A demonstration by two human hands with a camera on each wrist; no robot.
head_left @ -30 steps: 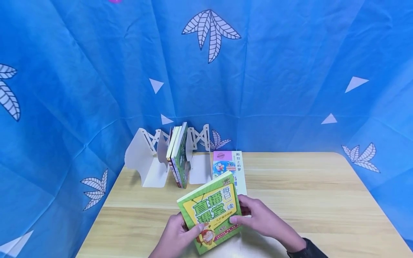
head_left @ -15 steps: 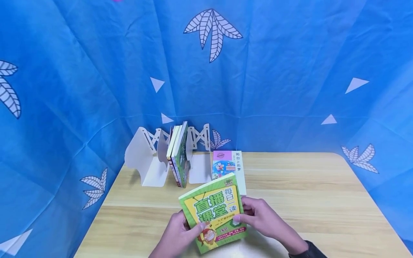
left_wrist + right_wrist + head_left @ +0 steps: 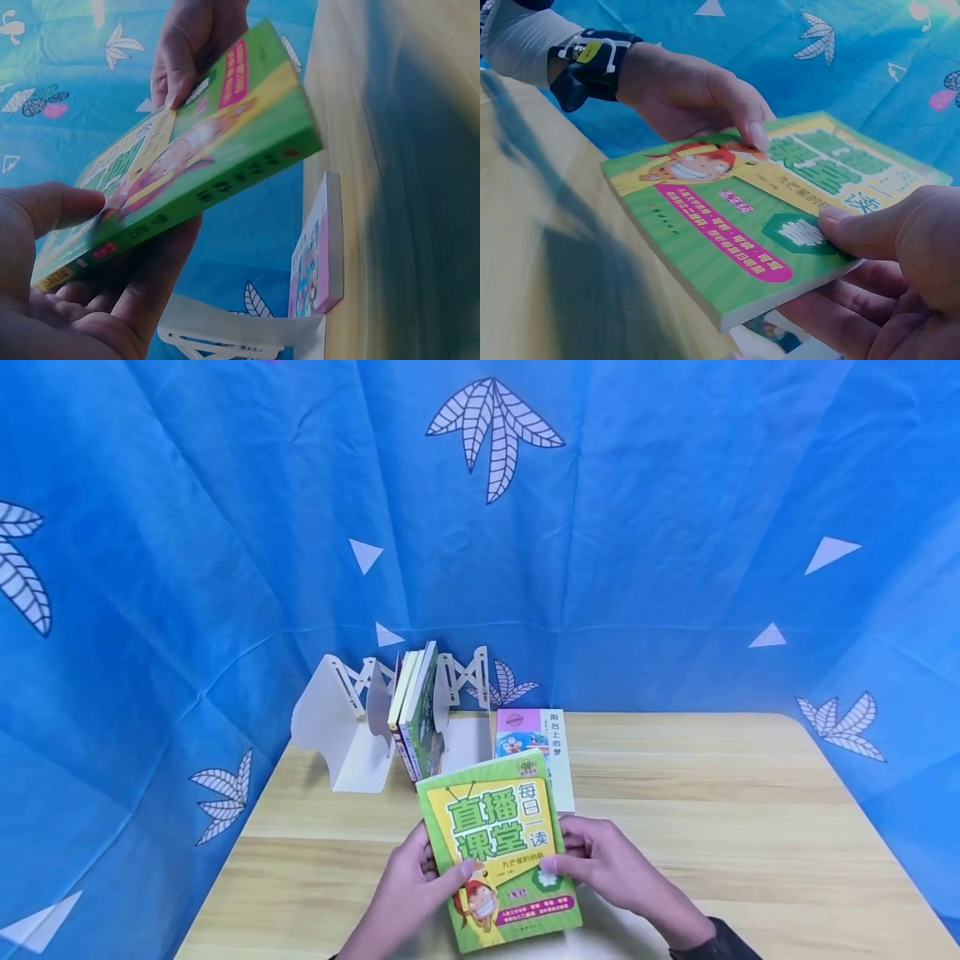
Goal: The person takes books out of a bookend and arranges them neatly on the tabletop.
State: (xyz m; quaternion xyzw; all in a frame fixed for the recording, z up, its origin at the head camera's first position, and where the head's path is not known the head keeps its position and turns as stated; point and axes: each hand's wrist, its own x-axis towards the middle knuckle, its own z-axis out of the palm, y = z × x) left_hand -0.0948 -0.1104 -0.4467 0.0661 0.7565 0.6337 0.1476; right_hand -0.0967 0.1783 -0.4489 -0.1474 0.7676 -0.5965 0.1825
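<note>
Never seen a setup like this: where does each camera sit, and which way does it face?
Head: worn on the head, facing forward and down at the green book, white bookend rack and table; left hand and right hand show.
Left wrist: worn there, facing the book's spine; left hand near, right hand beyond.
Right wrist: worn there, facing the book's front cover; right hand near, left hand and its black wrist strap opposite.
Shared: both wrist views show the book held between both hands.

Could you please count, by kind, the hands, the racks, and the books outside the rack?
Hands: 2 (left hand, right hand)
Racks: 1 (white rack)
Books outside the rack: 2 (green book, pink-and-blue book)
Total: 5
</note>
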